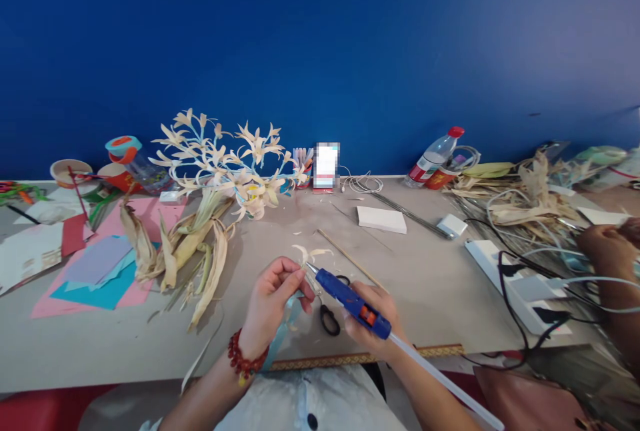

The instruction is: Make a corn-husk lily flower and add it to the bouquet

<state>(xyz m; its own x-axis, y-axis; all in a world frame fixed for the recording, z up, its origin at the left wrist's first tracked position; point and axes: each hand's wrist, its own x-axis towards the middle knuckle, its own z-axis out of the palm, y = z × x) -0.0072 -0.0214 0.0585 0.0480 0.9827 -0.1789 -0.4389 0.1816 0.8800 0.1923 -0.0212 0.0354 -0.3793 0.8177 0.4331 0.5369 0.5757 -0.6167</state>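
Note:
My right hand (379,316) is wrapped round a blue hot glue gun (350,298). A long translucent glue stick (445,380) sticks out of its back end. The gun's metal nozzle meets the fingertips of my left hand (278,288), which are pinched on a small pale piece of corn husk, partly hidden by the fingers. Light blue ribbon (278,341) hangs below the left hand. Black-handled scissors (329,320) lie on the table, partly behind the gun. Just beyond the nozzle is a curved strip of husk (320,252).
Husk flowers (250,181) stand at back left, near dried corn husks (187,251) and coloured paper (107,271). A thin stick (350,259) and white block (381,219) lie ahead. Rightward are a power strip (505,284), cables, a bottle (433,158) and another person's hand (607,251).

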